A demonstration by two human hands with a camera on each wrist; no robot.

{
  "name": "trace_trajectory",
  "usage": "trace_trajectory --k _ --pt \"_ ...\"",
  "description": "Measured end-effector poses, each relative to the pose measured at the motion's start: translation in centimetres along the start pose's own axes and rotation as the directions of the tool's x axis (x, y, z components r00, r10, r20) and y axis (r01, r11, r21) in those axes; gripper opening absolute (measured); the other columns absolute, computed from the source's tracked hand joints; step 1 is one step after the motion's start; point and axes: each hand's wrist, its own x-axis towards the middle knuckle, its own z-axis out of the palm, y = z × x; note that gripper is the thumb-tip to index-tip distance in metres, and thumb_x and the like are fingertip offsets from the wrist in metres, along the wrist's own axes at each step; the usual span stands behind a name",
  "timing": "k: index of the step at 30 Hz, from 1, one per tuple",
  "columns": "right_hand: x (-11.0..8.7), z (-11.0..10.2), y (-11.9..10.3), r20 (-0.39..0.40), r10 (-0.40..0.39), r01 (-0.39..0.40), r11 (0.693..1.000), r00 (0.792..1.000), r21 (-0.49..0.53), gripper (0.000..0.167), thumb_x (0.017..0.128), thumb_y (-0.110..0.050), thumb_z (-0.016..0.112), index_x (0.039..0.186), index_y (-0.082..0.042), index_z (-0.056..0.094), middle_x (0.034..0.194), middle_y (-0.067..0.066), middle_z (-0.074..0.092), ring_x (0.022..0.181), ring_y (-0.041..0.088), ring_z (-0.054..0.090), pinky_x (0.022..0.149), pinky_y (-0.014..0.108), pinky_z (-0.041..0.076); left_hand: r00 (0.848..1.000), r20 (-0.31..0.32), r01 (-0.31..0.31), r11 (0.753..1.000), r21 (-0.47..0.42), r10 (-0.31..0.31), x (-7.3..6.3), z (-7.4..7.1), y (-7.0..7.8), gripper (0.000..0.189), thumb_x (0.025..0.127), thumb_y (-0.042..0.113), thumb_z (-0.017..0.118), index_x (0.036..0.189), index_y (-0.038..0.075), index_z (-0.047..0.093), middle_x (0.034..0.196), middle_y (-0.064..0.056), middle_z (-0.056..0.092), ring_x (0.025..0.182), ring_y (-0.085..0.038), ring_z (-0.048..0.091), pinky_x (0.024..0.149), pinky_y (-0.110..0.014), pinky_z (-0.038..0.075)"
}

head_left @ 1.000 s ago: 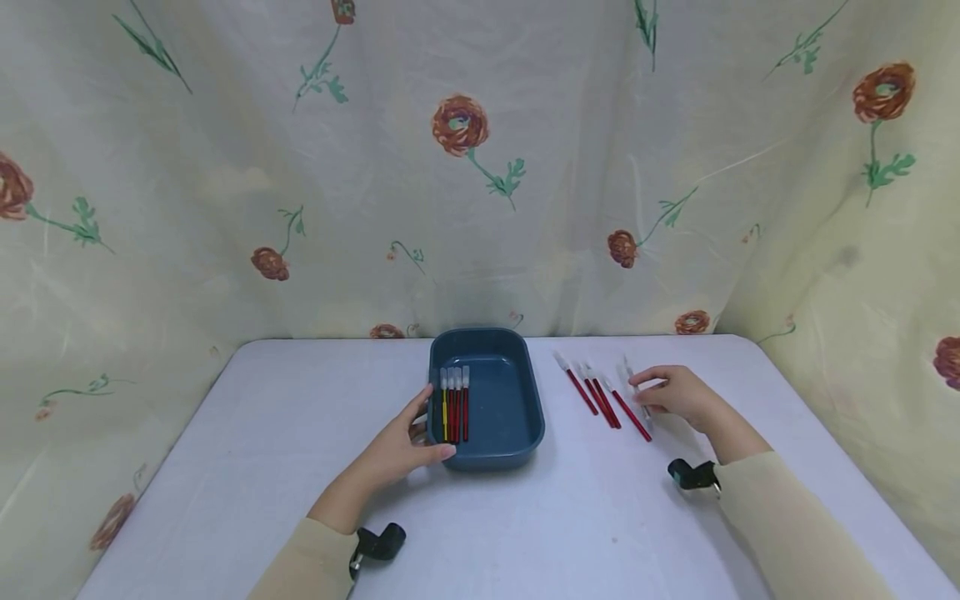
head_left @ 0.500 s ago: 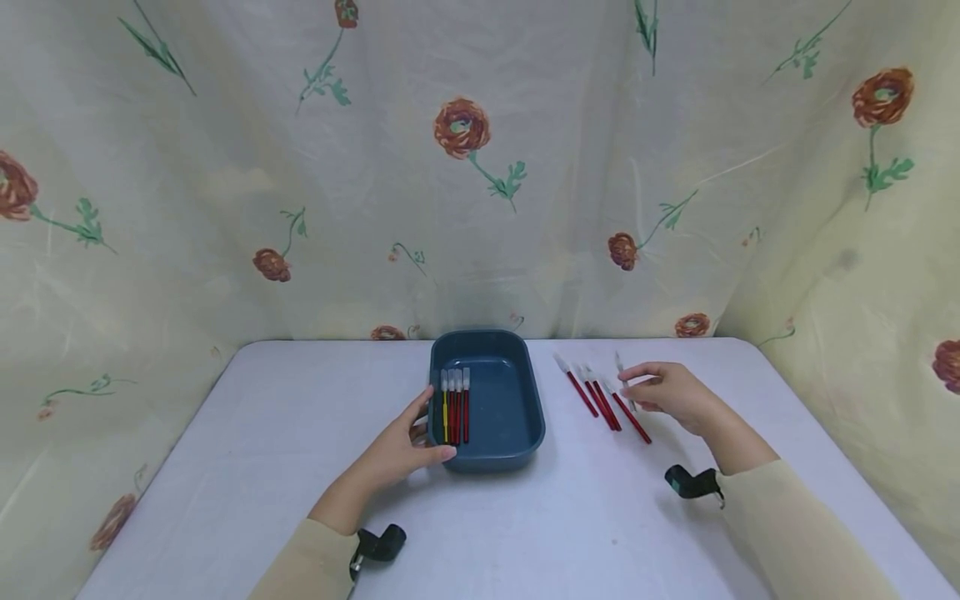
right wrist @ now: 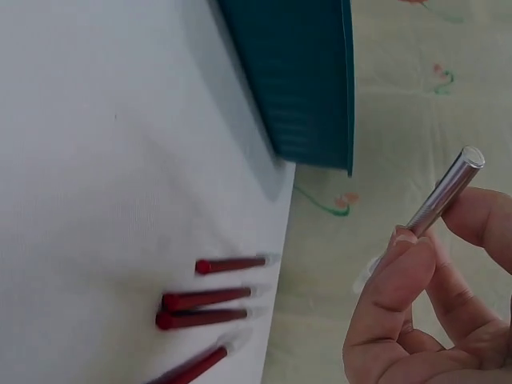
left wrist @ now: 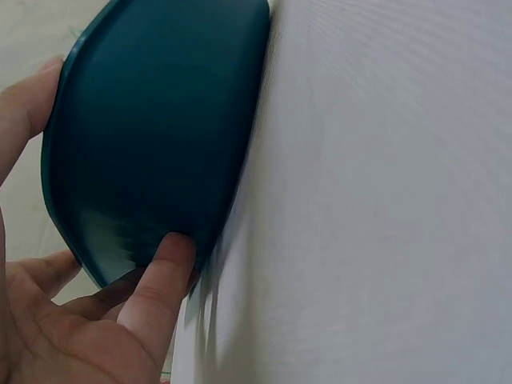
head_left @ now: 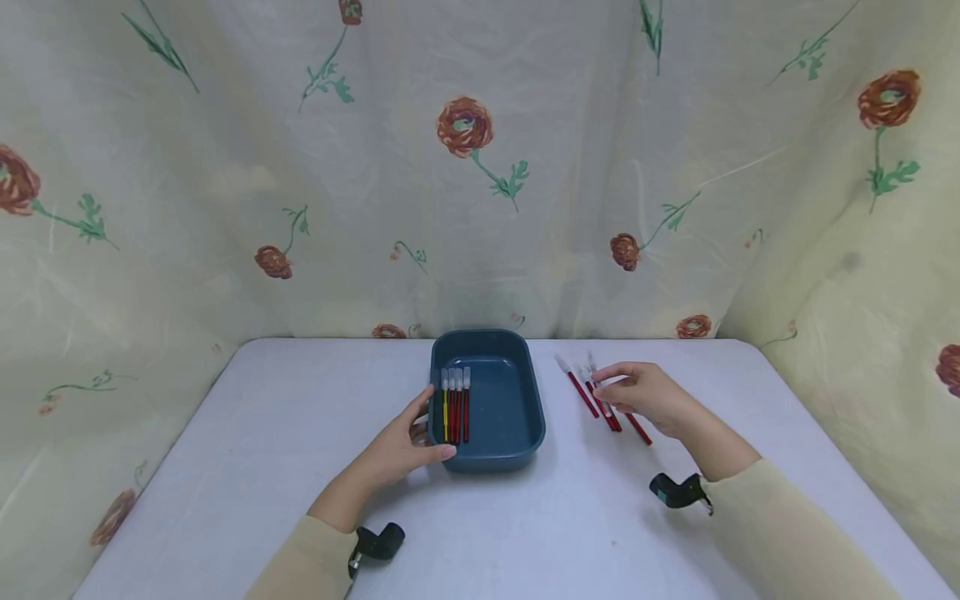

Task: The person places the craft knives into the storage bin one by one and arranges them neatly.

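Observation:
My left hand [head_left: 397, 450] grips the near left corner of a blue plastic tray [head_left: 487, 463], thumb and fingers spread along its outer wall [left wrist: 152, 136]. Inside the tray, along its left side, several capped craft knives [head_left: 455, 408] lie side by side, one yellow and the rest red. My right hand [head_left: 645, 396] pinches a silver craft knife [right wrist: 448, 190] with a clear cap between thumb and fingers. It is held up off the table, over several loose red craft knives [head_left: 581, 393] with clear caps. The hand partly covers these in the head view.
The white table [head_left: 247, 442] extends on both sides of the tray. A flowered cloth [head_left: 360, 275] hangs right behind its back edge and at the sides. Both wrists carry small black cameras [head_left: 678, 490].
My right hand has lifted the silver craft knife and moved left with it, over the loose red ones. The left hand and the tray have stayed in place.

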Motion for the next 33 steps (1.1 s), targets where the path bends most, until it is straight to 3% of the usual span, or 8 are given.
trace_trajectory --k 6,14,24,33 --pt "0.2 1.3 -1.3 0.019 -0.011 0.010 0.999 1.000 0.035 0.038 0.097 -0.018 0.068 0.129 0.001 0.062 0.117 0.018 0.069 0.104 0.028 0.065 0.102 0.046 0.050 1.000 0.009 -0.006 1.000 -0.004 0.006 0.1 -0.1 -0.1 0.104 0.080 0.030 0.086 0.161 0.028 0.021 0.161 -0.020 0.029 0.140 -0.042 0.040 0.106 -0.054 0.043" --pt "1.3 3.2 -2.9 -0.014 0.065 -0.064 0.996 0.998 0.068 0.040 0.094 -0.026 0.073 0.128 -0.006 0.065 0.122 0.016 0.067 0.107 0.028 0.063 0.102 0.043 0.050 1.000 0.012 0.000 1.000 -0.005 0.000 -0.1 -0.2 0.2 0.104 0.082 0.029 0.085 0.161 0.025 0.020 0.161 -0.019 0.029 0.141 -0.042 0.039 0.107 -0.054 0.042" --pt "2.8 5.8 -5.2 0.030 0.035 -0.039 0.986 0.999 0.161 0.041 0.094 -0.015 0.072 0.130 0.001 0.062 0.111 0.013 0.070 0.096 0.025 0.060 0.089 0.031 0.054 1.000 0.019 -0.015 1.000 -0.021 0.016 0.0 -0.2 0.3 0.104 0.082 0.026 0.085 0.162 0.025 0.019 0.161 -0.020 0.029 0.141 -0.042 0.038 0.106 -0.051 0.044" --pt "3.8 8.7 -6.6 0.049 0.052 -0.060 0.984 0.997 0.166 0.034 0.093 -0.014 0.072 0.125 -0.003 0.066 0.114 0.011 0.069 0.093 0.023 0.060 0.092 0.033 0.054 1.000 0.017 -0.011 1.000 -0.022 0.011 0.0 -0.2 0.2 0.104 0.082 0.028 0.085 0.161 0.025 0.020 0.161 -0.020 0.028 0.141 -0.042 0.038 0.105 -0.051 0.045"
